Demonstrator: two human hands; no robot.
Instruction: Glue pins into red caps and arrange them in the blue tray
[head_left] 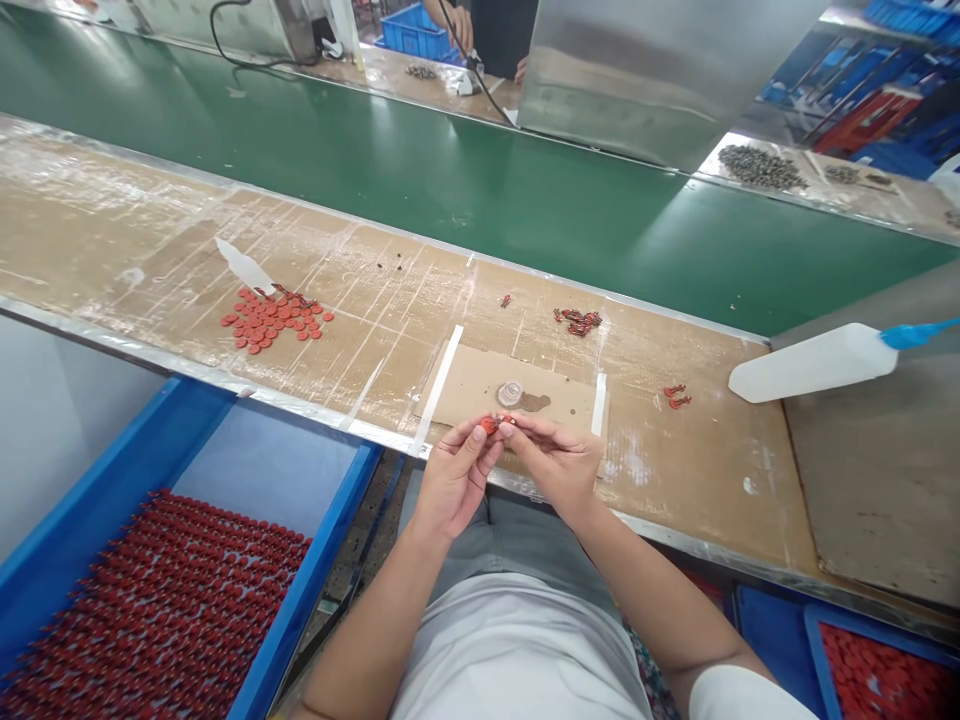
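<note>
My left hand [463,475] pinches a small red disc-shaped part [488,425] over the table's front edge. My right hand [553,462] meets it there, its fingertips closed on a small red-and-dark piece [508,420] that touches the disc. Whether the two are joined I cannot tell. Just beyond my fingers a small clear round dish [511,393] sits on a taped cardboard sheet [472,385], beside a wet brown stain. A small pile of red-and-dark pieces [579,321] lies farther back. Two red parts [676,397] rest to the right.
Red discs [274,322] are heaped at left by a white pointed strip [245,266]. A white squeeze bottle [814,363] lies at right. Blue crates [352,470] of red parts stand below the table. Beyond the green belt [450,190], a person's hand [459,28] shows.
</note>
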